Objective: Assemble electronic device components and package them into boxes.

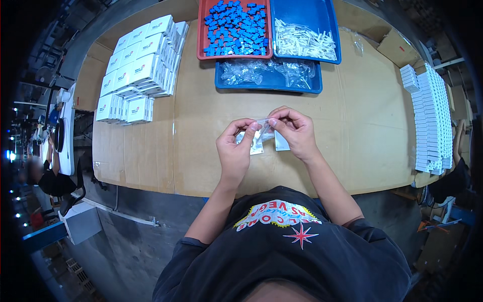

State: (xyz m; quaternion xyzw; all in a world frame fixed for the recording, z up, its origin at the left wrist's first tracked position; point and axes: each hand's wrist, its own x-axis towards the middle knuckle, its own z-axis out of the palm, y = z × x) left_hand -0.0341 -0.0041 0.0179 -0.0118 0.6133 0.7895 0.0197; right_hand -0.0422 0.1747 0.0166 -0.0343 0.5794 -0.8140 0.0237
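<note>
Apparently opening or straightening a clear plastic bag, pinched between thumb and fingers of left hand and right hand, over near middle of table; next, likely calls for light, even tension.

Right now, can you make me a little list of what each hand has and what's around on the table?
Left hand: pinching thin clear plastic
Right hand: pinching the same plastic
Near hands: two pale flat pieces, partly hidden
Red tray: small blue pieces
Upper blue tray: slim white pieces
Lower blue tray: crumpled clear wrapping
Left side: stacked white boxes
Right side: rows of pale blocks
</note>
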